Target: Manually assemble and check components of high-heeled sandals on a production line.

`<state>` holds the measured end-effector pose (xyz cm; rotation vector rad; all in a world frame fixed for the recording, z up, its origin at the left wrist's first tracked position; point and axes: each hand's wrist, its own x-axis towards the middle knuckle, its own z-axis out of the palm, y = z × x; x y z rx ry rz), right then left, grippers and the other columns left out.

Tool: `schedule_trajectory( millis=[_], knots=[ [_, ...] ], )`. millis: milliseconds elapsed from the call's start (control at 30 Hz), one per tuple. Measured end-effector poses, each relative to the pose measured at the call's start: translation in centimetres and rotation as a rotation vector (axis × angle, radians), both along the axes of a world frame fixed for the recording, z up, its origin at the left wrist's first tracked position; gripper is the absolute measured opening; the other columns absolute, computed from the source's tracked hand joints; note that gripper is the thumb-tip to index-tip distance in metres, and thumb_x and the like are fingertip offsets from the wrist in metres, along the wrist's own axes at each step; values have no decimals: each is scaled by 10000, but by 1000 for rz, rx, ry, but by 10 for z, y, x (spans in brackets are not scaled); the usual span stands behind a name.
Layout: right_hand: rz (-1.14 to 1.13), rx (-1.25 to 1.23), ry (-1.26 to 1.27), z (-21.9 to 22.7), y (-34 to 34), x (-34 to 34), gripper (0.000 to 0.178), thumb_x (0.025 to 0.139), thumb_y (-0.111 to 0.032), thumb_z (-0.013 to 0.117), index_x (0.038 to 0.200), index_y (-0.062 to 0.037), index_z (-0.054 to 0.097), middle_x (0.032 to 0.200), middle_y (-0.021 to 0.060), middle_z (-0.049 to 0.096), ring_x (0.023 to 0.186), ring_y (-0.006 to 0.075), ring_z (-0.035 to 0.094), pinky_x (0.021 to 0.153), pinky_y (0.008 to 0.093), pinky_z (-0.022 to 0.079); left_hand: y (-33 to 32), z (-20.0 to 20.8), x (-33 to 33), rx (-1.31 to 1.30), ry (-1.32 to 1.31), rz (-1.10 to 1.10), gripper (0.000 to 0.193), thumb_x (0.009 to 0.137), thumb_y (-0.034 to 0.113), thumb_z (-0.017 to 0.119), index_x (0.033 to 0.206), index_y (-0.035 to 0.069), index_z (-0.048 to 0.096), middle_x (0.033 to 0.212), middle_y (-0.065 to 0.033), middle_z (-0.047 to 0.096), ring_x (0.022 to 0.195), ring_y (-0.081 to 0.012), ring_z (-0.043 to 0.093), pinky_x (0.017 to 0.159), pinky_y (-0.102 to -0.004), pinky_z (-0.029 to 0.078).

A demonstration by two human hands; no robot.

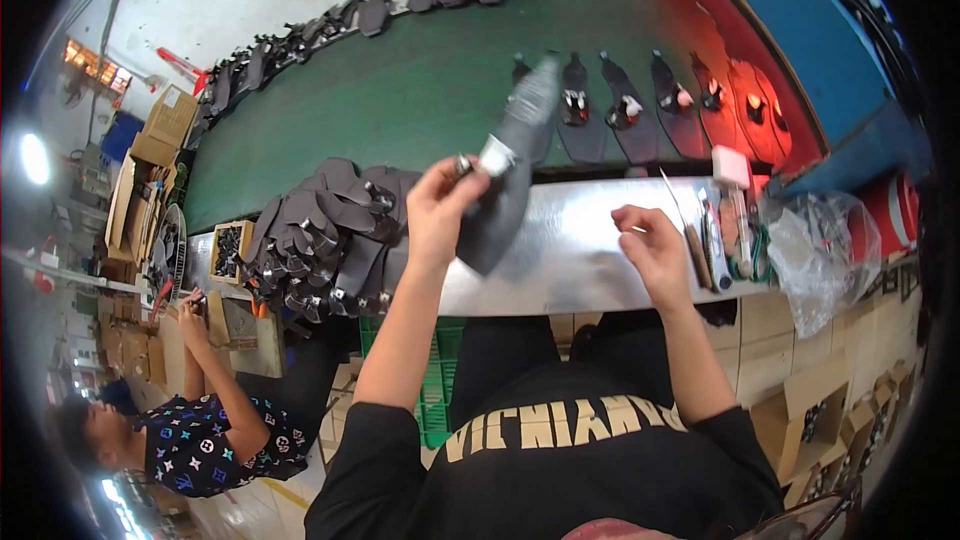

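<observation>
In my left hand (438, 208) is a dark grey sandal sole (500, 202), tilted upright, blurred by motion, with a pale shiny patch near its middle. My fingers and thumb close on its left edge. My right hand (655, 255) hovers over the shiny metal bench top (570, 220), fingers loosely curled and apart from the thumb, with nothing visible between them. A heap of dark soles with small black fittings (325, 230) lies left of my left hand. Beyond the bench, several soles with fittings (620, 110) stand in a row on the green conveyor belt (400, 90).
Slim hand tools (708, 240) and a pale pink block (731, 166) lie right of my right hand, beside a clear plastic bag (810, 250). A red-lit blue housing (850, 50) spans the belt's right end. A co-worker (215, 420) works at left near a box of small parts (232, 248).
</observation>
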<state>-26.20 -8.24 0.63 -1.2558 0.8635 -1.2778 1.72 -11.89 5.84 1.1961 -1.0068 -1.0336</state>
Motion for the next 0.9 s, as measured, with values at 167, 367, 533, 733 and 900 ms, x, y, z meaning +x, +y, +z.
schedule_trajectory(
  millis=[167, 367, 533, 733, 900],
  knots=[
    [396, 150, -541, 55, 6, 51, 415, 756, -68, 720, 1130, -23, 547, 1239, 142, 573, 1166, 249, 562, 1043, 417, 402, 100, -10, -21, 129, 384, -377, 235, 759, -59, 715, 986, -1, 695, 1169, -138, 644, 1012, -167, 619, 879, -289, 502],
    [359, 19, -473, 63, 22, 48, 336, 727, -24, 737, 882, -89, 447, 958, 53, 529, 874, 143, 522, 804, 285, 436, 119, -30, 0, 4, 503, -417, 202, 737, -96, 692, 920, -10, 691, 1334, -214, 534, 1202, -251, 542, 1026, -394, 421],
    [222, -9, 25, 66, 61, 52, 367, 731, -77, 794, 867, -68, 453, 906, 16, 520, 830, 91, 491, 757, 223, 406, 129, -26, 0, 55, 505, -293, 287, 778, -114, 652, 1044, -14, 689, 1323, -206, 545, 1189, -229, 550, 967, -323, 467],
    [113, -180, 320, 59, 77, 56, 488, 726, -78, 781, 1174, -8, 600, 979, 106, 662, 813, 141, 606, 750, 267, 484, 135, -31, 0, 44, 553, -253, 354, 804, -118, 621, 1146, -27, 635, 1165, -164, 645, 1027, -189, 635, 893, -297, 522],
    [177, -249, 307, 55, 78, 55, 488, 735, -34, 745, 1205, -17, 615, 964, 125, 682, 817, 195, 651, 747, 282, 496, 137, -28, -3, 63, 544, -261, 329, 796, -62, 661, 1123, -32, 636, 1122, -166, 662, 906, -175, 670, 764, -279, 571]
  ],
)
